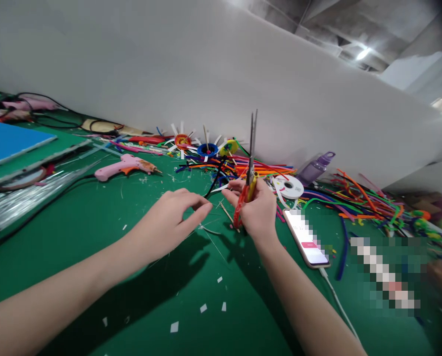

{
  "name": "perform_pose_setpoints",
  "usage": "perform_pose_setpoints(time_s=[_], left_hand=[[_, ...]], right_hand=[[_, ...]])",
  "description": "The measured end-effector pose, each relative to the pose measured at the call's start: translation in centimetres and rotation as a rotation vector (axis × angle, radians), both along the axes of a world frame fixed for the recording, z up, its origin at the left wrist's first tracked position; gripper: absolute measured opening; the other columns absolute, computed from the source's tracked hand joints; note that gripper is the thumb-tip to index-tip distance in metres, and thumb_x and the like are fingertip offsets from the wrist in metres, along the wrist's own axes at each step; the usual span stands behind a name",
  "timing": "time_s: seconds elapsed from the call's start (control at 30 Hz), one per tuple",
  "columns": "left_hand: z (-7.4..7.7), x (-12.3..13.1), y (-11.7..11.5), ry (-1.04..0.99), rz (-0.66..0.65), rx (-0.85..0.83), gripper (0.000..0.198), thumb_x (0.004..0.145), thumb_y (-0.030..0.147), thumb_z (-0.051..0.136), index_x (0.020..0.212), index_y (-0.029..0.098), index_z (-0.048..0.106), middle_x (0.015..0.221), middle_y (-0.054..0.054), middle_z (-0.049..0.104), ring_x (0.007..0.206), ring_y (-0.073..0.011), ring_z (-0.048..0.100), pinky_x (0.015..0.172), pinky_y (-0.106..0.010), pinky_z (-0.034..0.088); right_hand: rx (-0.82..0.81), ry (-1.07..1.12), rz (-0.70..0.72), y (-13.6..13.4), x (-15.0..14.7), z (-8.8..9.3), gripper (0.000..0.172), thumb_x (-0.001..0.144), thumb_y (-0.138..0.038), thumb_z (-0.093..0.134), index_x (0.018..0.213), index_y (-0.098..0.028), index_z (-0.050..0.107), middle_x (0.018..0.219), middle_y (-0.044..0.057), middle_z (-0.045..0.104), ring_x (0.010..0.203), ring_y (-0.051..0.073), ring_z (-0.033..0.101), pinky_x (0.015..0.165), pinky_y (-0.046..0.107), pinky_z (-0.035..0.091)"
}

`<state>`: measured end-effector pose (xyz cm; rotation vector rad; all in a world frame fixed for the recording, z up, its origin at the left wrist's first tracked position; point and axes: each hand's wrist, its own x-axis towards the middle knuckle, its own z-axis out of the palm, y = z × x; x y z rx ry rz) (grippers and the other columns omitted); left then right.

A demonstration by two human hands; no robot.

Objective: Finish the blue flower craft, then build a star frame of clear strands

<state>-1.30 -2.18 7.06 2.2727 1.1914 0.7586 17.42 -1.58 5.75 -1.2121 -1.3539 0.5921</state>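
Observation:
My right hand grips a pair of scissors with red and yellow handles, blades closed and pointing straight up. Its fingertips also pinch a thin white strip and the end of a black pipe cleaner. My left hand hovers just to the left over the green table, fingers curled together with the tips pinched near the same black pipe cleaner. Behind them stand small pipe-cleaner flowers with white strip petals.
A pink glue gun lies at the left, a phone with a cable at the right beside a white tape roll and a purple bottle. Many coloured pipe cleaners are scattered right. White scraps dot the near table.

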Motion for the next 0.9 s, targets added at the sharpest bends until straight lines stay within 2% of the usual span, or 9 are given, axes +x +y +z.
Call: perform_pose_setpoints(time_s=[0.13, 0.27, 0.37, 0.5, 0.67, 0.8, 0.9], left_hand=[[-0.2, 0.8, 0.2, 0.011, 0.012, -0.094, 0.035, 0.088, 0.046, 0.043, 0.085, 0.023, 0.068, 0.083, -0.001, 0.07, 0.071, -0.0179, 0.059, 0.068, -0.029, 0.039], [-1.0, 0.8, 0.5, 0.018, 0.025, -0.129, 0.033, 0.088, 0.039, 0.042, 0.077, 0.02, 0.067, 0.069, 0.001, 0.068, 0.057, -0.0142, 0.055, 0.059, -0.025, 0.035], [-1.6, 0.2, 0.8, 0.017, 0.055, -0.122, 0.032, 0.087, 0.037, 0.043, 0.075, 0.02, 0.066, 0.068, 0.0, 0.068, 0.059, -0.0147, 0.057, 0.058, -0.024, 0.035], [-2.2, -1.0, 1.1, -0.006, 0.116, -0.088, 0.031, 0.086, 0.038, 0.043, 0.075, 0.02, 0.065, 0.071, 0.0, 0.068, 0.063, -0.0157, 0.058, 0.061, -0.025, 0.037], [-3.0, -3.0, 1.1, -0.02, 0.217, -0.048, 0.032, 0.087, 0.044, 0.043, 0.077, 0.021, 0.064, 0.078, 0.0, 0.069, 0.071, -0.0174, 0.059, 0.067, -0.027, 0.039], [-4.1, -4.6, 0.6, -0.017, 0.291, 0.047, 0.031, 0.089, 0.043, 0.043, 0.082, 0.022, 0.064, 0.085, -0.001, 0.07, 0.078, -0.0191, 0.06, 0.075, -0.03, 0.038], [-5.1, -5.6, 0.1, -0.018, 0.3, 0.182, 0.027, 0.09, 0.04, 0.043, 0.088, 0.021, 0.064, 0.089, -0.001, 0.07, 0.081, -0.0187, 0.059, 0.076, -0.03, 0.038]], right_hand=[[-0.019, -0.007, 0.0, -0.2, -0.8, -0.3, 0.035, 0.064, -0.038, 0.076, 0.087, -0.019, 0.057, 0.086, 0.004, 0.067, 0.083, 0.021, 0.068, 0.072, 0.033, 0.055], [-0.043, -0.016, 0.002, -0.3, -1.3, -0.8, 0.036, 0.065, -0.04, 0.075, 0.089, -0.02, 0.057, 0.084, 0.004, 0.067, 0.082, 0.021, 0.067, 0.072, 0.032, 0.054], [-0.083, -0.009, -0.005, -0.4, -1.3, -0.8, 0.033, 0.068, -0.04, 0.073, 0.088, -0.02, 0.057, 0.083, 0.004, 0.066, 0.074, 0.018, 0.066, 0.069, 0.031, 0.053], [-0.129, -0.007, -0.084, -0.3, -0.1, -0.7, 0.029, 0.073, -0.044, 0.067, 0.083, -0.019, 0.056, 0.081, 0.003, 0.065, 0.067, 0.015, 0.061, 0.063, 0.028, 0.05], [-0.315, -0.067, -0.059, -1.1, 2.5, -0.6, 0.034, 0.077, -0.053, 0.059, 0.082, -0.02, 0.054, 0.055, -0.006, 0.05, 0.048, 0.011, 0.047, 0.048, 0.024, 0.039], [-0.413, -0.325, -0.07, -3.0, 3.7, 0.2, 0.04, 0.071, -0.055, 0.066, 0.089, -0.02, 0.056, 0.084, 0.003, 0.063, 0.077, 0.019, 0.06, 0.065, 0.03, 0.046], [-0.523, -0.378, 0.037, -4.6, 4.0, 0.8, 0.048, 0.072, -0.058, 0.064, 0.101, -0.021, 0.054, 0.095, 0.006, 0.063, 0.088, 0.022, 0.061, 0.073, 0.034, 0.047]])
